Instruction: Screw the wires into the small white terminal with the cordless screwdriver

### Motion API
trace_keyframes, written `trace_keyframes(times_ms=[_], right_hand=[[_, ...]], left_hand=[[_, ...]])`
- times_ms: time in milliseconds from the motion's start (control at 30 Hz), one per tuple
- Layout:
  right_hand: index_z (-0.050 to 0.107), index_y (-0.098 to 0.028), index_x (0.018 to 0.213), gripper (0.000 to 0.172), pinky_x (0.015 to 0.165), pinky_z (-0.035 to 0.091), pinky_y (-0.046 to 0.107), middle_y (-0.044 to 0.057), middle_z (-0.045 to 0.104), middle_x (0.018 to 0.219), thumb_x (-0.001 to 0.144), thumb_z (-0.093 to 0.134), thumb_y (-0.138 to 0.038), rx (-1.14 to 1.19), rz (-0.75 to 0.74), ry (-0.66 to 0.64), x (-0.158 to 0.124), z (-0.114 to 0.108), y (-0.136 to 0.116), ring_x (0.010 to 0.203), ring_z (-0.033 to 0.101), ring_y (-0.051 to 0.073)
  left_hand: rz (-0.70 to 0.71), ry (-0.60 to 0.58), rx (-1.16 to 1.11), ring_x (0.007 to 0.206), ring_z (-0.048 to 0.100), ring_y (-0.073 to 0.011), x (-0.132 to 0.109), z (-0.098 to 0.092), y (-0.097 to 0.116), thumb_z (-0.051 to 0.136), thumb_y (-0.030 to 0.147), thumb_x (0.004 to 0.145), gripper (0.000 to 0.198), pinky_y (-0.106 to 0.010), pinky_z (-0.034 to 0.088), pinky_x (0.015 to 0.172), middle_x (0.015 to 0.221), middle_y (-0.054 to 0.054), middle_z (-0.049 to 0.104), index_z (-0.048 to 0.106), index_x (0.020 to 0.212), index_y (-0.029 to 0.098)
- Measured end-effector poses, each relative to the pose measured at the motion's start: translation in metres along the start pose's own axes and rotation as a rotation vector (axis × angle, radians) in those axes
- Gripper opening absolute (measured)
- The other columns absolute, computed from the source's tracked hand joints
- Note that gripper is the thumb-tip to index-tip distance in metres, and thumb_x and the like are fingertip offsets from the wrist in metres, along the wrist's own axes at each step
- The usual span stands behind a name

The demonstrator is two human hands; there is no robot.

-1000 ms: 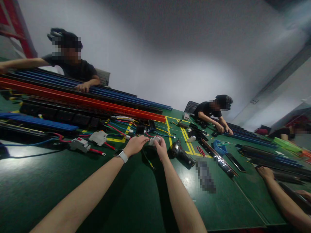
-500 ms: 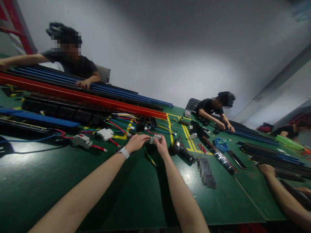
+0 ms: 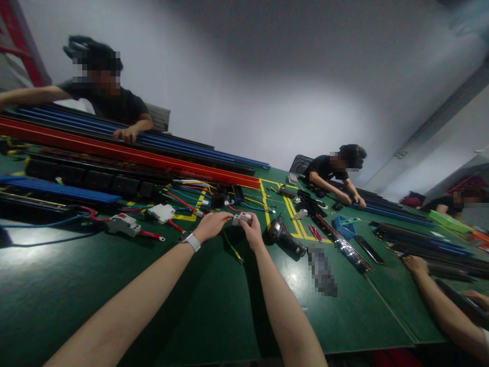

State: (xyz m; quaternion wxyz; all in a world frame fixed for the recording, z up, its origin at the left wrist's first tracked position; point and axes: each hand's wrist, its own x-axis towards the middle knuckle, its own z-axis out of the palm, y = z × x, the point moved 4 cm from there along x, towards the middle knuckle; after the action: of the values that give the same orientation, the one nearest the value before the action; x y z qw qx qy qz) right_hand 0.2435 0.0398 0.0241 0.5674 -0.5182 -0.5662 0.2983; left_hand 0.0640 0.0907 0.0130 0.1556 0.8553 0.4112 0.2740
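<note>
Risk-wise, the drill sits just right of my hands, so a stray nudge might roll it. My left hand and right hand are both pinched on the small grey block, fingertips only, just above the counter. It could slip out, or its dangling green-yellow wire could snag the loose cables. Count: one counter, one long red rail, one drill, two white breakers, one block, one wire.

Left hand pinching, right hand gripping
</note>
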Motion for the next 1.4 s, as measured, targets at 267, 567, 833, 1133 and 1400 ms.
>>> trace_keyframes(times_ms=[267,567,833,1133,1400], right_hand=[[0.058,-0.024,0.107,0.03,0.087,0.051,0.036,0.002,0.065,0.096,0.079,0.066,-0.031,-0.116,-0.058,-0.057,-0.001,0.003,0.005,0.093,0.061,0.022],[0.061,-0.024,0.102,0.029,0.09,0.051,0.037,0.001,0.067,0.095,0.076,0.07,-0.032,-0.114,-0.063,-0.051,-0.001,-0.009,0.004,0.094,0.062,0.022],[0.06,-0.023,0.115,0.038,0.098,0.05,0.038,0.005,0.066,0.109,0.078,0.064,-0.022,-0.124,-0.081,0.014,0.0,-0.028,0.005,0.105,0.061,0.023],[0.059,-0.019,0.12,0.053,0.107,0.043,0.038,0.006,0.064,0.117,0.071,0.046,-0.003,-0.236,-0.111,-0.011,0.002,-0.026,0.032,0.115,0.058,0.021],[0.057,-0.014,0.132,0.053,0.114,0.035,0.043,0.018,0.057,0.135,0.079,0.055,-0.012,-0.835,-0.044,0.143,-0.004,-0.135,-0.004,0.13,0.049,0.03]], left_hand=[[0.029,-0.028,0.011,0.111,0.068,-0.0208,0.0,0.007,-0.001,0.041,0.036,0.1,0.04,-0.031,0.049,0.095,0.127,-0.002,0.071,0.062,0.133,0.032],[0.04,-0.014,0.134,0.108,0.066,-0.0232,0.005,0.006,0.017,0.054,0.052,0.093,0.04,-0.033,0.047,0.09,0.119,-0.004,0.072,0.065,0.127,0.034],[0.011,-0.025,0.16,0.107,0.065,-0.0248,0.023,0.022,0.04,0.053,0.049,0.095,0.042,-0.034,0.045,0.088,0.115,-0.008,0.071,0.062,0.132,0.033],[0.009,0.002,0.168,0.103,0.063,-0.0275,0.026,0.036,0.034,0.048,0.042,0.096,0.033,-0.04,0.042,0.089,0.117,-0.006,0.072,0.068,0.121,0.033],[-0.017,-0.011,0.128,0.106,0.059,-0.0278,0.025,0.037,0.032,0.051,0.043,0.094,0.031,-0.041,0.042,0.092,0.113,-0.007,0.073,0.07,0.115,0.031]])
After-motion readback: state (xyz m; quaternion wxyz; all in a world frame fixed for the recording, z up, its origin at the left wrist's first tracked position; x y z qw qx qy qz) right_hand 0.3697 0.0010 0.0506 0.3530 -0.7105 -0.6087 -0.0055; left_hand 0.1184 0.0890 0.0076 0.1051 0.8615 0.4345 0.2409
